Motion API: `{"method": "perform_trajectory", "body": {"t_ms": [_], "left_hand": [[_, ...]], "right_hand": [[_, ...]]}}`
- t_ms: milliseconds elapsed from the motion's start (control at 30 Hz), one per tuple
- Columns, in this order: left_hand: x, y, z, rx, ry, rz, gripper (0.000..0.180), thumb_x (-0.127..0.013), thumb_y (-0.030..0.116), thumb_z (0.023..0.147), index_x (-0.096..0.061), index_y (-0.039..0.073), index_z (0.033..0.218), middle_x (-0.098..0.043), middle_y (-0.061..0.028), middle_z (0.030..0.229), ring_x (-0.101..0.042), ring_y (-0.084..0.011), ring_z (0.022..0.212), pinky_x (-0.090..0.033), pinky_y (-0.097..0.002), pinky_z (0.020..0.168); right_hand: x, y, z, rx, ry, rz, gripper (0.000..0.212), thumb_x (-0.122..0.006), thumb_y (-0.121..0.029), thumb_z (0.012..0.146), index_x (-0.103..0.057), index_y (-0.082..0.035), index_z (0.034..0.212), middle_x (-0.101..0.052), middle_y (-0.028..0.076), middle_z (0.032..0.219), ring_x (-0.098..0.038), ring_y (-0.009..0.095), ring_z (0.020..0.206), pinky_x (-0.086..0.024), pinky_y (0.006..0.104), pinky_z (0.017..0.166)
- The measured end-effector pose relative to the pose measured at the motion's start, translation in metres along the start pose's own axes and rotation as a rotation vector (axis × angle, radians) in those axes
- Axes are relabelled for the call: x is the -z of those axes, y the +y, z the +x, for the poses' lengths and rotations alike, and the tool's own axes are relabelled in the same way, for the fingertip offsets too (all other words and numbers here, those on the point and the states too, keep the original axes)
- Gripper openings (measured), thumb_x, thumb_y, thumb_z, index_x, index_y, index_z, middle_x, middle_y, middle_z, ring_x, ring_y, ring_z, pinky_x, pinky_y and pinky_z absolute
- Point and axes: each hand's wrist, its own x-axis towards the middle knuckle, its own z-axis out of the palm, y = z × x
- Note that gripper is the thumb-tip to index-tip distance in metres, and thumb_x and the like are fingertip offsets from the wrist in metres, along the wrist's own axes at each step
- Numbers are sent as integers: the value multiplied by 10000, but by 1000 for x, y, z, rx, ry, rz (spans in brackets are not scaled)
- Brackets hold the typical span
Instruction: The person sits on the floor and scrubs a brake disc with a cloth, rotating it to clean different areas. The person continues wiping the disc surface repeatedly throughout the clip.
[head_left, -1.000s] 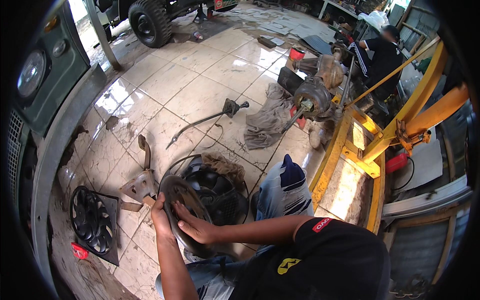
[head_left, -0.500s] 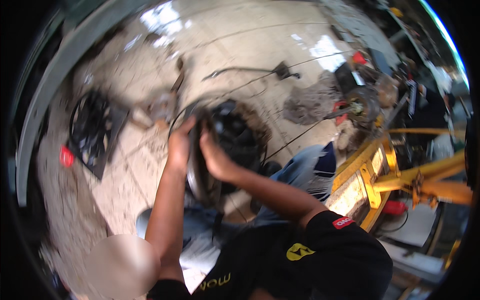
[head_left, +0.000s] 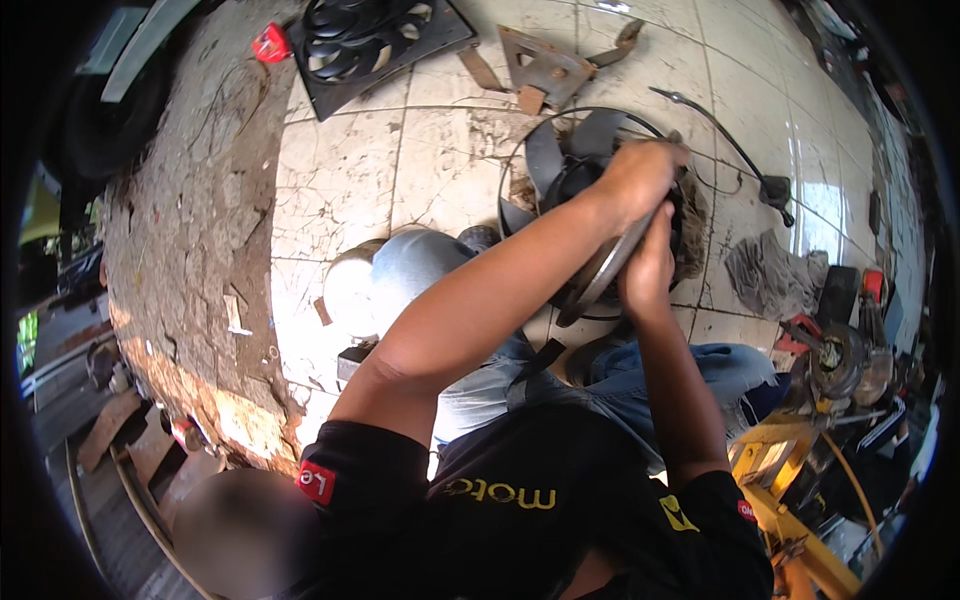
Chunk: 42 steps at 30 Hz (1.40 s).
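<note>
While gripping the round disc (head_left: 600,278) between left hand (head_left: 643,176), farther out, and right hand (head_left: 651,266), nearer, held it on edge, pointing out and right, over the black fan (head_left: 546,158).

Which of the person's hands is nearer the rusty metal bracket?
Left. The left hand is below and right of the rusty metal bracket in the picture; the right hand is lower, farther away.

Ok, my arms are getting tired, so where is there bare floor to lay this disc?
Free: dusty tiles between the square fan and your left knee, and those right of the bracket, past the black rod. Crowded: around the disc, with the round fan, and farther right, with the rag and axle.
</note>
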Motion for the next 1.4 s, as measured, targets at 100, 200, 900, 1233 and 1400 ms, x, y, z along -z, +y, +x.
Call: {"method": "perform_trajectory", "body": {"t_ms": [100, 200, 900, 1233, 1400], "left_hand": [[-2, 13, -14, -63, -3, 125, 356, -492, 242, 919, -674, -32, 1055, -658, -219, 1004, -611, -273, 956, -455, -360, 873], [-1, 24, -25, -36, -45, 176, 341, -458, 206, 926, -679, -8, 1074, -668, -241, 942, -648, -292, 886, -478, -381, 838], [2, 33, -24, 89, -48, 124, 367, -467, 238, 925, -650, -61, 1035, -646, -253, 1045, -605, -335, 965, -439, -386, 893], [2, 27, -25, 53, -22, 125, 385, -480, 273, 921, -647, -61, 1014, -649, -253, 1000, -595, -336, 921, -439, -394, 870], [3, 11, -11, -17, -28, 113, 359, -516, 318, 924, -631, -20, 896, -607, -103, 824, -560, -165, 697, -462, -330, 621]], "right_hand": [[-3, 8, -25, 77, 2, -30, 726, -283, -573, 1016, -375, 34, 1403, -492, 154, 1352, -500, 211, 1219, -372, 337, 1052], [-5, -7, -15, -29, 68, -124, 703, -295, -568, 1015, -405, 22, 1382, -517, 140, 1315, -531, 197, 1164, -403, 327, 1012], [-12, -18, -30, -96, 90, 34, 689, -210, -509, 1047, -331, 47, 1435, -455, 136, 1390, -448, 201, 1264, -328, 325, 1076], [23, 27, -31, 1, -134, 191, 700, -203, -506, 1047, -287, 58, 1453, -396, 144, 1453, -384, 206, 1334, -274, 325, 1115], [6, -6, 1, -78, -66, -23, 696, -224, -508, 1045, -282, 50, 1459, -384, 150, 1463, -375, 206, 1344, -266, 325, 1121]]}}
